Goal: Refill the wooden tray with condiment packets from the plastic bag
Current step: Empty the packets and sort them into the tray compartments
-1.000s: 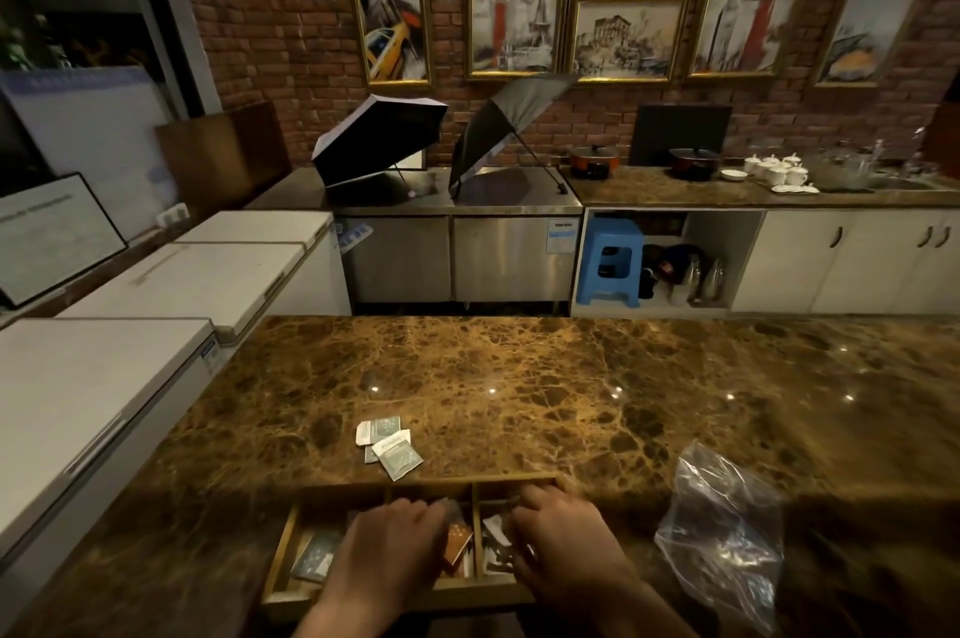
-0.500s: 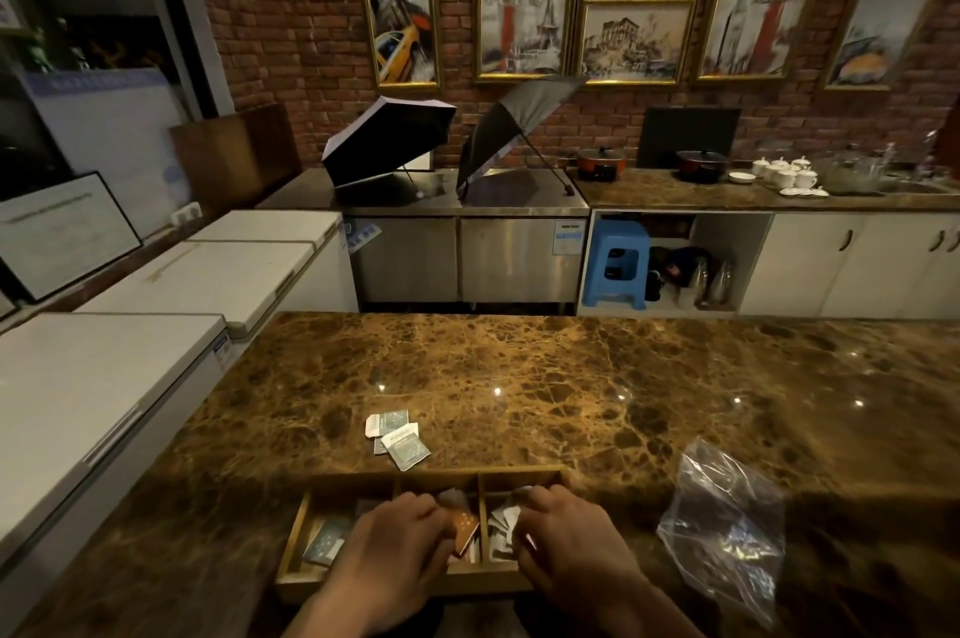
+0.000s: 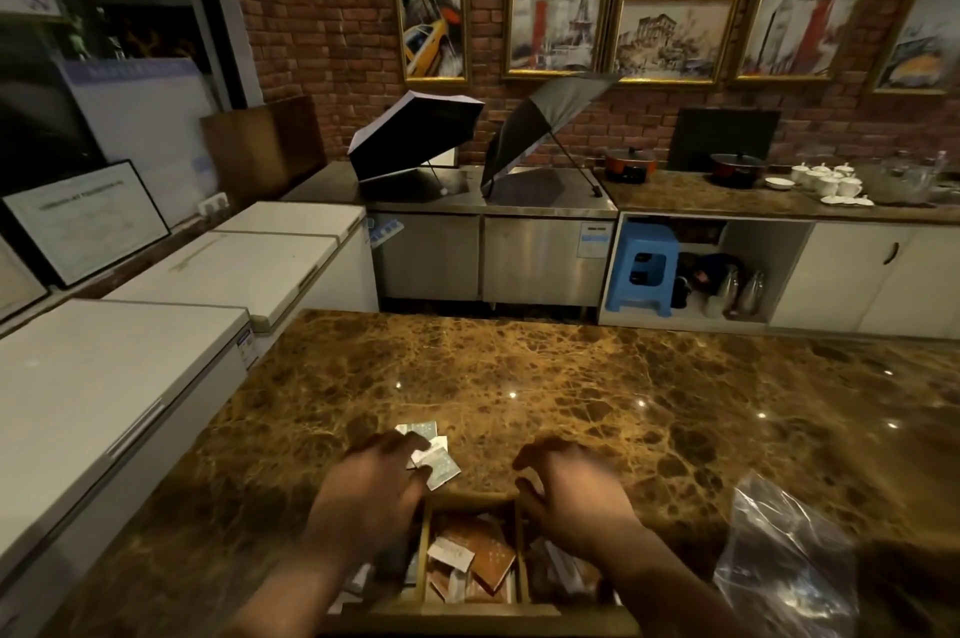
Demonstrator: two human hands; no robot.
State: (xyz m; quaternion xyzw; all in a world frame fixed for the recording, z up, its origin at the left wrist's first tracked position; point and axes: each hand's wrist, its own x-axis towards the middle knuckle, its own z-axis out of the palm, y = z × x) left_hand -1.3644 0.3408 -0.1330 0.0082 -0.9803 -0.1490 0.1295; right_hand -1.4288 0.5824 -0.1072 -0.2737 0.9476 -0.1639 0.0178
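Left hand (image 3: 371, 481): held over the tray's left side, fingers loosely spread and reaching onto the loose packets (image 3: 434, 455); no pinch is made out.
Right hand (image 3: 571, 492): hovering over the tray's right compartment, fingers curled and apart, nothing seen held.
Wooden tray (image 3: 470, 502): at the near desk edge, middle compartment holding mixed brown and white packets.
Plastic bag (image 3: 784, 549): crumpled on the desk (image 3: 571, 377), right of the tray, contents unclear.
Risk 1: loose packets could be pushed farther away by a sweeping reach.
Risk 2: the tray could be nudged off the edge by a forearm.
Risk 3: packets could be dropped into the wrong compartment in dim light.
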